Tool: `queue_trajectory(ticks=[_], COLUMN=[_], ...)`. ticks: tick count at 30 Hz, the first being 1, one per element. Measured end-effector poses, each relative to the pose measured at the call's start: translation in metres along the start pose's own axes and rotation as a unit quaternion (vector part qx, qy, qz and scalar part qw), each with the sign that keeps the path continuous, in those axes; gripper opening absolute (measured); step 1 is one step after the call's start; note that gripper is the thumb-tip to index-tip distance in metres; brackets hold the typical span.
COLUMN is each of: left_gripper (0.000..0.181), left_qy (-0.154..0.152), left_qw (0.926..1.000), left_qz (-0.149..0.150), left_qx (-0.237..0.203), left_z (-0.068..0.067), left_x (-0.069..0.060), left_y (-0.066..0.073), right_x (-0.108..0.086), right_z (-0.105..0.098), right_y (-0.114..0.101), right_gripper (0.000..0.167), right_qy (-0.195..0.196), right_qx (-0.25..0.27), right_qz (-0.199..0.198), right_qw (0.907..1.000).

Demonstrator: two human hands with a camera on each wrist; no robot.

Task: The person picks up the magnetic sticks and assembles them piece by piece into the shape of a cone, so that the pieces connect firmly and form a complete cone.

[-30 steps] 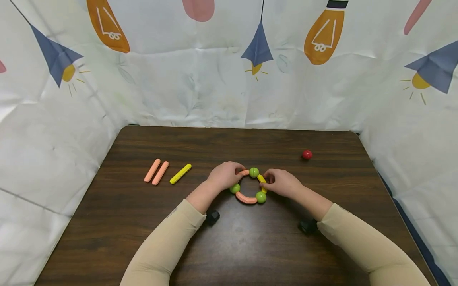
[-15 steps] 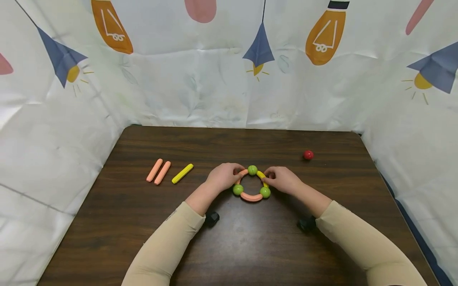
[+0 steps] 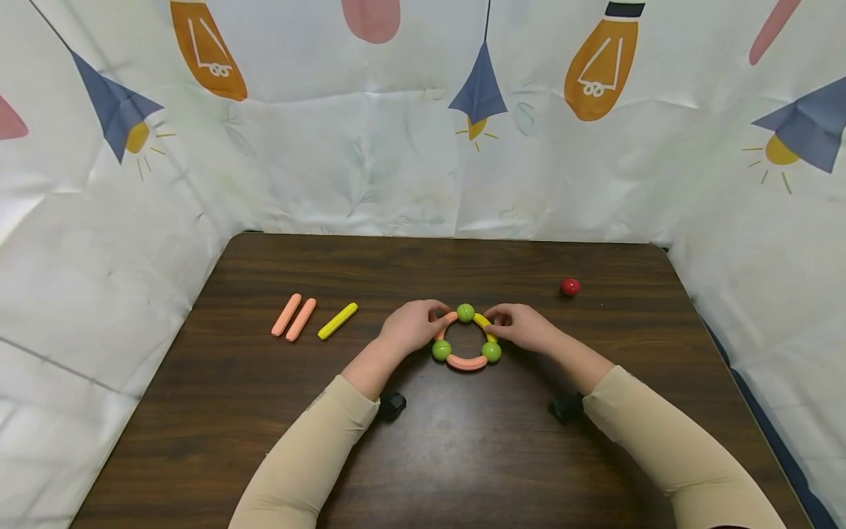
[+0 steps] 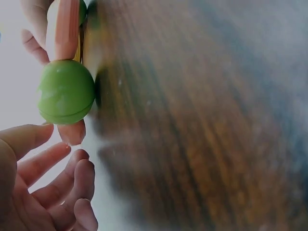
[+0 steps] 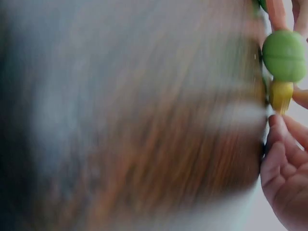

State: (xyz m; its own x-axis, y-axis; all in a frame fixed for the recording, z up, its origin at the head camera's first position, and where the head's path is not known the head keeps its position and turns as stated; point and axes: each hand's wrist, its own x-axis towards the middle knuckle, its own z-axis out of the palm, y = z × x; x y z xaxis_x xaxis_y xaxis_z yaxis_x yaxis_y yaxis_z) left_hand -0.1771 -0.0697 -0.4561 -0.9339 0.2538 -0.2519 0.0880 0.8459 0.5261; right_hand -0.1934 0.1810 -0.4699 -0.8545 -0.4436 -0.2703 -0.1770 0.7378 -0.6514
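Note:
A ring of three green balls joined by curved sticks lies on the table between the hands. One green ball point(image 3: 465, 313) is at the far side, and two more are at the near side. My left hand point(image 3: 411, 325) pinches the upper-left pink curved stick point(image 3: 449, 319) with thumb and fingers, partly covering it. On the other side, my right hand point(image 3: 523, 326) pinches the yellow curved stick point(image 3: 482, 322). Another pink curved stick point(image 3: 466, 364) forms the near side, untouched. In the left wrist view, a green ball point(image 4: 66, 91) sits just beyond the fingertips.
Two straight pink sticks point(image 3: 287, 315) and a straight yellow stick point(image 3: 338, 321) lie on the left of the dark wooden table point(image 3: 429, 455). A red ball point(image 3: 570, 286) is at the back right. A patterned white cloth point(image 3: 396, 169) surrounds the table.
The ring's near side has swung right, so its two near green balls now sit about level. Both hands stay at the ring; the right hand has risen slightly in view.

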Motion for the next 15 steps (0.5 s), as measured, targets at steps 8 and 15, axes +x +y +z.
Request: queue_trajectory(ticks=[8, 15], left_gripper=[0.036, 0.038], left_qy=[0.032, 0.057], left_qw=[0.9995, 0.9982], left_qz=[-0.006, -0.015], left_qx=[0.000, -0.008], left_z=[-0.013, -0.037], left_x=[-0.006, -0.019], left_y=[-0.010, -0.032], right_x=[0.002, 0.003], right_z=[-0.005, -0.006], right_y=[0.011, 0.014], right_gripper=[0.038, 0.038], right_qy=[-0.029, -0.037], right_qx=[0.033, 0.049], right_qz=[-0.012, -0.013], right_qw=[0.9990, 0.9980])
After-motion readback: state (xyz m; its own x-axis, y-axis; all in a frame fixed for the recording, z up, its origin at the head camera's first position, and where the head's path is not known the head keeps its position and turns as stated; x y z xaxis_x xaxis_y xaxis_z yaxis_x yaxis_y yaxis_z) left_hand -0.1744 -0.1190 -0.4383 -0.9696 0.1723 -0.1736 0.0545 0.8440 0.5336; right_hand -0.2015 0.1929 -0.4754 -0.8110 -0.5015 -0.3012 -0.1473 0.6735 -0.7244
